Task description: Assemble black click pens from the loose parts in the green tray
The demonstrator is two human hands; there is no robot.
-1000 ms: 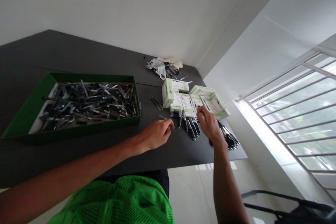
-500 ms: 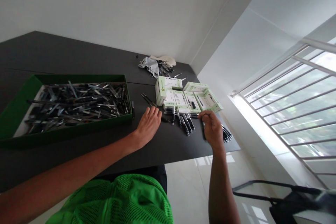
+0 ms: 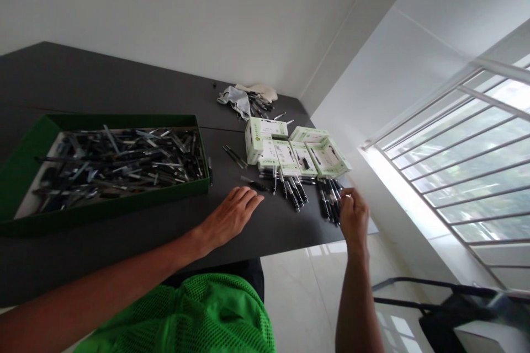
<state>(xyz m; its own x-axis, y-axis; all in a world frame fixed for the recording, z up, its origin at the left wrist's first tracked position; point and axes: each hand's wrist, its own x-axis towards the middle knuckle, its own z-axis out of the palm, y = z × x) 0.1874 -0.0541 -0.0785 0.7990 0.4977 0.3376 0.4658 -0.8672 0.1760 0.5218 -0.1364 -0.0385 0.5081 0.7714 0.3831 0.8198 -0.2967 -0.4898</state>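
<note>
My left hand (image 3: 234,210) rests low over the dark table with its fingers stretched out, just short of a loose black pen (image 3: 256,183). At the right, my right hand (image 3: 354,216) is closed, fingers curled together beside a bunch of black pens (image 3: 329,201); whatever is between its fingertips is hidden. Another group of pens (image 3: 293,192) lies fanned out between my hands. Behind these stand white-and-green cartons (image 3: 285,157), and one open carton (image 3: 329,157) sits at their right end.
A green box (image 3: 124,193) full of jumbled pens and pen parts fills the left of the table (image 3: 124,85). Two thin rods (image 3: 234,156) lie left of the cartons. Grey cloth (image 3: 236,100) and more pens (image 3: 260,105) are near the wall. The table ends at the right, by a barred window (image 3: 467,165).
My right hand has moved right and slightly toward me, from the open carton's front to the right side of the pen bunch. My left hand has drawn back a little from the loose pens.
</note>
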